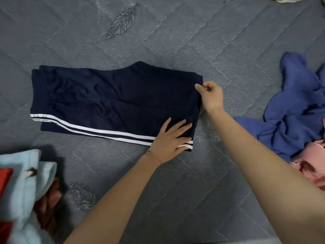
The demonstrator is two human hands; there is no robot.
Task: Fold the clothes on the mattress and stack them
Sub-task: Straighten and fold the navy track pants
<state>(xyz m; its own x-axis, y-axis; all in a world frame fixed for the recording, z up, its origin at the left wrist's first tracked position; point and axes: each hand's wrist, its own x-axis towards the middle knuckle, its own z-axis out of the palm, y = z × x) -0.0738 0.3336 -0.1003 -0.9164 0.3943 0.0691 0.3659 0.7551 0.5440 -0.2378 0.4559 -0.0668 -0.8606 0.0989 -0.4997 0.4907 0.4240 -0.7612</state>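
Observation:
Navy shorts [105, 99] with two white side stripes lie flat and folded lengthwise in the middle of the grey quilted mattress [158, 36]. My left hand [171, 140] rests flat with spread fingers on the shorts' near right corner, over the stripes. My right hand [210, 95] pinches the far right edge of the shorts between thumb and fingers.
A crumpled blue garment [295, 103] lies at the right, with a pink one [311, 164] below it. At the lower left sits a pile with a light blue cloth [24, 182], something red and a brown piece. A patterned cloth shows at the top right corner.

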